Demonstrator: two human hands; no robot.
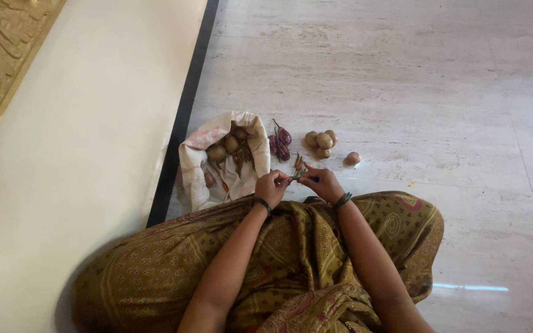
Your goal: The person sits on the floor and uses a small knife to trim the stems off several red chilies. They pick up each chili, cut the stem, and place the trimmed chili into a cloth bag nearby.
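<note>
Sitting on a pale stone floor point(402, 80), legs folded under a yellow-brown patterned cloth point(291, 265). Both hands close together, just past the knees.

Left hand point(272, 187) curled shut, fingertips pinching one end of a thin green chilli point(298, 174). Right hand point(320, 183) curled shut too, pinching the other end. Chilli held between the two hands, long way running left to right, tilted up a little to the far side. Too small and blurry to say more about it. Both hands right on it, neither one nearer.

Straight ahead of the hands, a few more thin chillies point(298, 163) lying on the floor, very near the fingertips.

A bit farther and to the left, an open white cloth bag point(195, 163) with pink marks, mouth facing up. Inside: round brown potatoes point(224, 147) and some dark bits, hard to name. Bag just beside the left hand's side.

Right of the bag, small purple brinjals point(280, 140) with thin stems. Right of those, a little heap of potatoes point(321, 143) touching each other. One more round brown thing point(353, 158) alone, a bit nearer and to the right.

Along the left, a dark strip point(183, 111) between the floor and a cream wall.
</note>
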